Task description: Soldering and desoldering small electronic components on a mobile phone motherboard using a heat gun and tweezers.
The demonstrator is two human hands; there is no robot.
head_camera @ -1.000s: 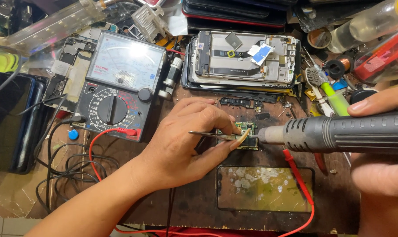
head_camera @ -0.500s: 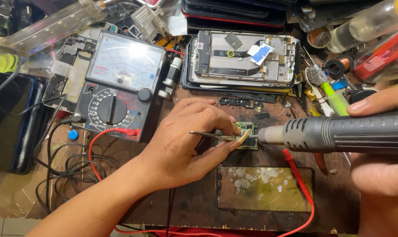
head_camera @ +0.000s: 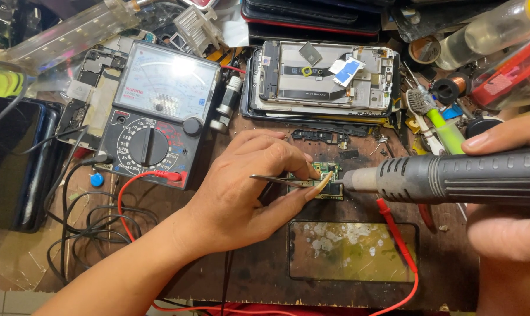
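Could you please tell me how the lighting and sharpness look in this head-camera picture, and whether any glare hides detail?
Head view: bright, even overhead light; a white glare patch washes out part of the meter face. The left hand, tweezers and small circuit board are sharp. The right hand holding the hot air tool is cut off at the edge, and the corners look slightly stretched.
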